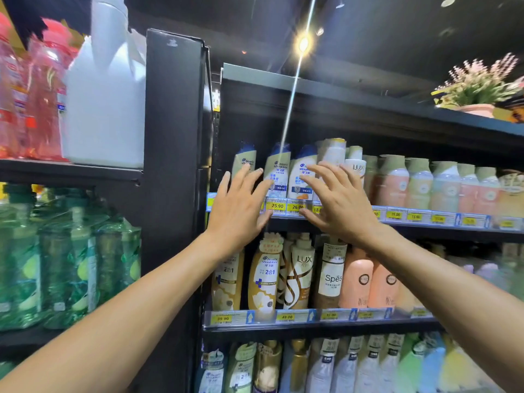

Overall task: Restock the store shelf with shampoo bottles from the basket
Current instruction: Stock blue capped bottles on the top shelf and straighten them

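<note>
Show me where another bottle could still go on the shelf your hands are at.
Free: a dark slot between the shelf's side post and the leftmost bottle, and a narrow gap between it and the second bottle, by the left hand. From the LUX bottle rightwards the row is packed tight.

Both hands are raised to the upper shelf (425, 221), fingers straight and spread, holding nothing. The left hand (238, 211) lies in front of the leftmost of 3 white shampoo bottles (278, 168) with blue caps. The right hand (337, 205) covers the lower right of the rightmost one and a cream bottle beside it. Whether the fingertips touch the bottles cannot be told. Between the hands, yellow price tags (277, 206) read 25.90 and 26.00. Pastel bottles (394, 185) run off to the right. Gold bottles (262, 276) stand on the shelf below. Left of a black post (173, 137) are a white jug (105, 103) and green bottles (71, 265).
</note>
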Motion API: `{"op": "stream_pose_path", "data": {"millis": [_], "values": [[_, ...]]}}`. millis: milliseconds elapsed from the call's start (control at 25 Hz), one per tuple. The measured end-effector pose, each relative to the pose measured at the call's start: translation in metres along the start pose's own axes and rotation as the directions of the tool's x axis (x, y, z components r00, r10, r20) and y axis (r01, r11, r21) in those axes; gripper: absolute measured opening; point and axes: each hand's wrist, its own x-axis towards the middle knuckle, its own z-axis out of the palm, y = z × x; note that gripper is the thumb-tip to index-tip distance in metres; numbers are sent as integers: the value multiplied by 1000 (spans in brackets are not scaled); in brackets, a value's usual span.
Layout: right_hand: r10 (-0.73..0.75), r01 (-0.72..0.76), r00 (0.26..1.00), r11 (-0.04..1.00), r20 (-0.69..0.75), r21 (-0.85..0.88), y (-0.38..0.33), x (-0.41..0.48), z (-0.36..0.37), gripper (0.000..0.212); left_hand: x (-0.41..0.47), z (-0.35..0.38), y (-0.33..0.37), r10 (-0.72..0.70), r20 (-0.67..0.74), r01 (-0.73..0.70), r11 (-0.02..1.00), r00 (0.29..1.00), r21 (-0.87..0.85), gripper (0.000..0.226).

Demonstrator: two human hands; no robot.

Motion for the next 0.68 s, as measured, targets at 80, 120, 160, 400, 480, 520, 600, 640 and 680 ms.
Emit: {"op": "stream_pose_path", "data": {"millis": [80,120,160,400,480,520,600,640,680], "values": [[16,-16,998,1000,53,5,-12,-17,-3,70,-14,-4,1,29,2,-29,999,1000,29,66],[23,-24,997,1000,77,9,-18,-25,-6,72,-21,-8,2,45,4,-45,998,999,41,67],[31,-33,995,999,93,20,-23,-33,-8,74,-28,-12,2,59,9,-60,997,998,56,68],[-9,-13,989,988,145,152,-69,-90,-16,72,-119,-38,-4,40,124,-58,987,992,150,68],[-60,23,983,977,171,210,-88,-107,-19,71,-150,-50,-5,15,186,-48,984,983,170,66],[-77,34,982,970,174,239,-97,-114,-20,70,-163,-57,-5,2,211,-39,985,978,170,66],[-125,67,977,951,174,302,-123,-129,-22,68,-196,-75,-6,-37,264,-10,985,964,174,67],[-147,81,972,941,183,328,-138,-137,-23,68,-215,-83,-8,-62,288,7,982,955,190,68],[-169,91,965,931,198,353,-155,-144,-23,69,-237,-92,-12,-92,312,24,976,946,215,69]]}}
